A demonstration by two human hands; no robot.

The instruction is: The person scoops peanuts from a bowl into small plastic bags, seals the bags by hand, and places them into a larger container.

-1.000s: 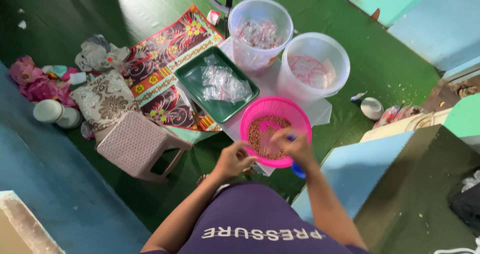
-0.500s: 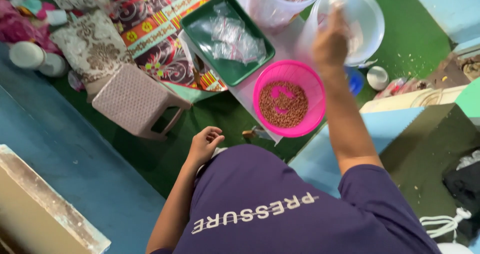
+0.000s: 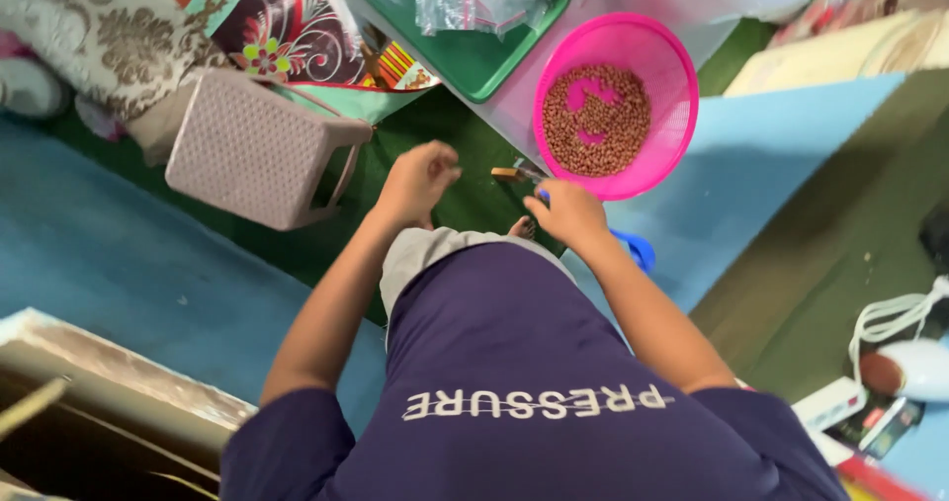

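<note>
Right hand [image 3: 567,211] curling loosely around small blue-tipped tool, grip unclear. Left hand [image 3: 419,178] hovering half-closed, holding nothing. Round pink perforated plastic basket [image 3: 677,106] sitting just beyond, holding grainy brown seeds [image 3: 598,121]. Woven-pattern plastic stool [image 3: 252,148] standing left.

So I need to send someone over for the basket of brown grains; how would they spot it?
Start at the green plastic tray at the top. Just right of it sits the round pink plastic basket, above the right hand. It alone holds brown grains.
</note>
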